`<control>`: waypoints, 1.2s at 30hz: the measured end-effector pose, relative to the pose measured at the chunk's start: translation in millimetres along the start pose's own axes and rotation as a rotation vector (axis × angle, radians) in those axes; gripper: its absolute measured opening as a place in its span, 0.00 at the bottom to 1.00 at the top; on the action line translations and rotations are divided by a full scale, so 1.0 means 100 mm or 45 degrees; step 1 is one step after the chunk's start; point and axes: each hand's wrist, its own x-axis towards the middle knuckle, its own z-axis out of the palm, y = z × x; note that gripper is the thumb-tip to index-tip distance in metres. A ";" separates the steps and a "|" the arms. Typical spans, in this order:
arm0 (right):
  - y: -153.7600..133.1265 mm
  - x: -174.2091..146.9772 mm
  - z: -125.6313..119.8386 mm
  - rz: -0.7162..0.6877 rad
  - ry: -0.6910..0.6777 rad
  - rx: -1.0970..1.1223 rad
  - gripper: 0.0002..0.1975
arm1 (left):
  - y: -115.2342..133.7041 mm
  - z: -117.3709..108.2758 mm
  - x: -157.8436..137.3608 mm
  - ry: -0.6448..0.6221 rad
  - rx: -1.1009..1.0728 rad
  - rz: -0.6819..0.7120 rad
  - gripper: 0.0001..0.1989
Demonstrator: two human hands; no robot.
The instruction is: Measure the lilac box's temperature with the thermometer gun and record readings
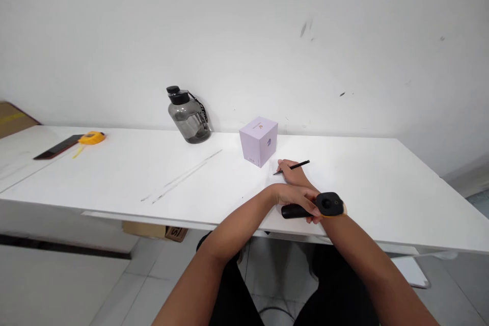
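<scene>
A black pen [300,165] is gripped by the right hand [292,173], its tip directed at the tabletop [382,188] near the lilac box [260,142]. Nearer the front edge, a black handheld device [329,204] is clasped by the left hand [295,195]. By the back edge, a grey bottle [190,121] is placed left of the box.
</scene>
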 end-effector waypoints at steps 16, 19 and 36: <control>0.15 0.11 0.06 0.042 0.108 0.193 0.30 | 0.22 0.75 -1.08 1.579 0.593 -0.524 0.45; 0.13 0.09 0.05 0.047 0.090 0.177 0.30 | 0.13 0.79 -1.33 2.037 0.787 -0.858 0.40; 0.09 0.06 0.01 0.051 0.132 0.262 0.30 | -0.08 0.43 -1.01 2.338 1.585 -1.201 0.34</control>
